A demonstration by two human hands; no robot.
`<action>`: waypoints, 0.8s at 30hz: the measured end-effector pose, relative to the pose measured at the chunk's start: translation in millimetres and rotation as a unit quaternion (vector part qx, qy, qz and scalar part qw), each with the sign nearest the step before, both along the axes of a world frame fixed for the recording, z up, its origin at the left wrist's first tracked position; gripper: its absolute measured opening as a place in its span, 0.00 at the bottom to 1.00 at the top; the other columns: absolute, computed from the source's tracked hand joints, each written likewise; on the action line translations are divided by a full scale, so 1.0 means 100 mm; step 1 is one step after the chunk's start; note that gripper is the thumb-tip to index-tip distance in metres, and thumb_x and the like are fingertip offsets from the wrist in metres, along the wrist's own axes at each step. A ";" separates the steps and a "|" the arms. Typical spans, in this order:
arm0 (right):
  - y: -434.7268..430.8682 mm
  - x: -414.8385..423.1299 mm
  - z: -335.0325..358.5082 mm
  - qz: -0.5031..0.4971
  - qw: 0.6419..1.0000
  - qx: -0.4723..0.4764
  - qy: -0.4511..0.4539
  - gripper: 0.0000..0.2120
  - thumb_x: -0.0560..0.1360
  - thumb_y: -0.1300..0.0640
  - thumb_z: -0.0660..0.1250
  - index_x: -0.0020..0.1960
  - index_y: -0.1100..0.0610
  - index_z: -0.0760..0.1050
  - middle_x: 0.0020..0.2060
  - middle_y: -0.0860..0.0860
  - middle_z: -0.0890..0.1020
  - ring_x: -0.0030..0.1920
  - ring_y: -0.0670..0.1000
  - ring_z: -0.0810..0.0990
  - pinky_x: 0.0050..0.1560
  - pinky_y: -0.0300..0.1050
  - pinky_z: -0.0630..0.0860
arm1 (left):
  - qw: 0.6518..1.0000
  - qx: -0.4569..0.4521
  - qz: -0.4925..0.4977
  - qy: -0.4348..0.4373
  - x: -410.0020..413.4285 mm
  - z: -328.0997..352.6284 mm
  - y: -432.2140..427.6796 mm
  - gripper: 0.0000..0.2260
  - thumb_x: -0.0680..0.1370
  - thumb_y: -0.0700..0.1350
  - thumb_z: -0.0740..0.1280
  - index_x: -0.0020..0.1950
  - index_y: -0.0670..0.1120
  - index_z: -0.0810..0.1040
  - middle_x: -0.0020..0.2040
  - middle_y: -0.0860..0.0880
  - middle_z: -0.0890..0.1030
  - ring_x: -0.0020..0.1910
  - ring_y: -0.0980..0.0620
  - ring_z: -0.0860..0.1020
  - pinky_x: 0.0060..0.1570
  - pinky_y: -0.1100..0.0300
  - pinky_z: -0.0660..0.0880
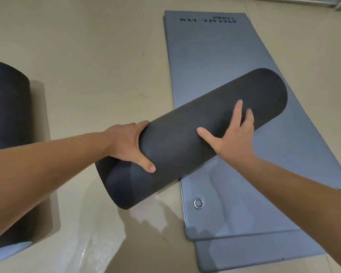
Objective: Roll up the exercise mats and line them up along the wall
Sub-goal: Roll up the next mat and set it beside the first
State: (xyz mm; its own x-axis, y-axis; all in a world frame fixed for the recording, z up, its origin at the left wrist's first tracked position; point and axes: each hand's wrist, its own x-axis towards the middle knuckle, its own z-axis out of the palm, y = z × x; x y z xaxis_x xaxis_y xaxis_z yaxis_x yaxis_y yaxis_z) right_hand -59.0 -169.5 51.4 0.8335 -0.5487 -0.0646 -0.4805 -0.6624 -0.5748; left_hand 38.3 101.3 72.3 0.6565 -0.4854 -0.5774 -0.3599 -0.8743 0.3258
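A rolled dark grey mat (185, 134) lies slanted across the middle, its far end over the flat blue-grey mat (215, 62) and its near end over the beige floor. My left hand (130, 144) grips the roll near its lower left end, thumb on top and fingers wrapped behind. My right hand (232, 133) presses flat on the roll's upper side with straight, spread fingers. Under the flat mat lies a second flat mat (254, 255), its near edge sticking out. Another rolled dark mat (6, 119) lies at the left edge.
The flat mat carries printed lettering (208, 19) at its far end and a metal eyelet (198, 203) near its front corner. Metal bars (321, 1) show at the top right. Beige floor (87, 46) spreads between the left roll and the flat mats.
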 end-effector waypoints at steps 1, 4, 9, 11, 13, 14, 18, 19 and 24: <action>0.00 -0.09 -0.06 -0.095 0.981 0.161 0.043 0.61 0.65 0.24 0.75 0.85 0.43 0.45 0.82 0.53 0.54 0.79 0.62 0.61 0.78 0.64 0.64 | 1.000 -0.008 0.000 0.007 0.03 -0.01 0.01 0.52 0.54 0.73 0.81 0.72 0.62 0.64 0.64 0.59 0.77 0.60 0.48 0.78 0.61 0.49 0.76; 0.08 -0.24 -0.13 -0.166 0.824 0.510 0.183 0.46 0.66 0.22 0.73 0.76 0.41 0.62 0.71 0.50 0.70 0.67 0.64 0.78 0.66 0.69 0.77 | 1.000 -0.002 -0.003 0.006 0.03 -0.03 -0.01 0.53 0.52 0.75 0.80 0.72 0.62 0.64 0.63 0.59 0.77 0.59 0.48 0.79 0.62 0.47 0.77; 0.14 -0.21 -0.36 -0.136 0.794 0.579 0.124 0.42 0.63 0.20 0.72 0.68 0.44 0.74 0.64 0.51 0.83 0.59 0.59 0.86 0.59 0.67 0.83 | 0.998 0.056 -0.015 -0.006 -0.14 -0.06 -0.08 0.55 0.53 0.79 0.75 0.73 0.58 0.62 0.62 0.53 0.75 0.59 0.45 0.77 0.61 0.47 0.77; 0.12 -0.10 -0.34 -0.127 0.809 0.561 0.120 0.50 0.56 0.19 0.76 0.72 0.43 0.74 0.64 0.47 0.83 0.61 0.57 0.85 0.57 0.66 0.83 | 0.999 0.036 0.014 0.036 -0.27 -0.12 -0.05 0.55 0.53 0.80 0.75 0.74 0.56 0.63 0.64 0.54 0.76 0.60 0.46 0.78 0.62 0.48 0.77; 0.11 0.05 -0.29 -0.100 0.836 0.523 0.132 0.57 0.52 0.18 0.76 0.74 0.43 0.72 0.65 0.46 0.82 0.62 0.56 0.83 0.56 0.64 0.83 | 0.992 -0.011 0.075 0.104 -0.40 -0.20 0.04 0.55 0.56 0.77 0.78 0.76 0.56 0.63 0.66 0.57 0.77 0.64 0.49 0.78 0.65 0.49 0.76; 0.14 0.12 -0.24 -0.079 0.853 0.497 0.137 0.57 0.52 0.18 0.76 0.75 0.44 0.70 0.65 0.45 0.82 0.62 0.55 0.82 0.56 0.63 0.82 | 0.983 -0.035 0.114 0.140 -0.45 -0.24 0.10 0.53 0.58 0.73 0.80 0.76 0.56 0.64 0.66 0.59 0.77 0.64 0.51 0.78 0.66 0.51 0.76; 0.39 0.29 -0.14 0.013 0.891 0.430 0.143 0.51 0.61 0.20 0.75 0.77 0.39 0.63 0.70 0.41 0.77 0.65 0.53 0.80 0.62 0.68 0.79 | 0.957 -0.063 0.182 0.215 -0.42 -0.28 0.44 0.46 0.61 0.68 0.82 0.75 0.56 0.71 0.62 0.60 0.79 0.61 0.56 0.79 0.59 0.53 0.81; 0.47 0.31 -0.14 0.034 0.895 0.420 0.147 0.52 0.62 0.20 0.73 0.79 0.36 0.59 0.72 0.39 0.75 0.68 0.53 0.78 0.64 0.70 0.78 | 0.960 -0.054 0.181 0.209 -0.37 -0.25 0.53 0.47 0.60 0.69 0.81 0.76 0.56 0.71 0.63 0.58 0.79 0.61 0.55 0.79 0.59 0.53 0.81; 0.84 0.41 -0.16 0.133 0.896 0.388 0.169 0.45 0.79 0.29 0.63 0.82 0.30 0.35 0.82 0.37 0.58 0.80 0.53 0.64 0.75 0.63 0.66 | 0.964 0.021 0.218 0.150 -0.04 -0.08 0.93 0.48 0.71 0.54 0.82 0.85 0.51 0.59 0.74 0.48 0.74 0.65 0.41 0.79 0.58 0.53 0.80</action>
